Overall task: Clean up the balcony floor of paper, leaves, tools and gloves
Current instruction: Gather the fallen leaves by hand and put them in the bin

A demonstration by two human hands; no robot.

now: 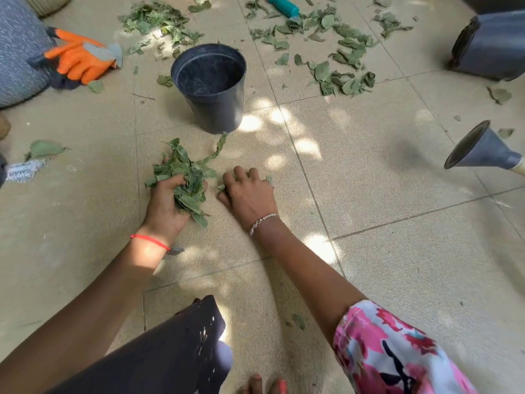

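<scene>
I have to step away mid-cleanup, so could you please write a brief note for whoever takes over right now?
Left hand: closed on a bunch of leaves, low over the floor.
Right hand: palm down on the floor, fingers curled over a few leaf scraps.
Black pot: upright just beyond the hands; I cannot tell whether any leaves are inside.
Done: the tiles nearest the person are mostly free of leaves.
Left: leaf piles behind the pot and to its right, the orange gloves at left, the teal-handled tool at the top, and a printed paper scrap at the far left.
</scene>
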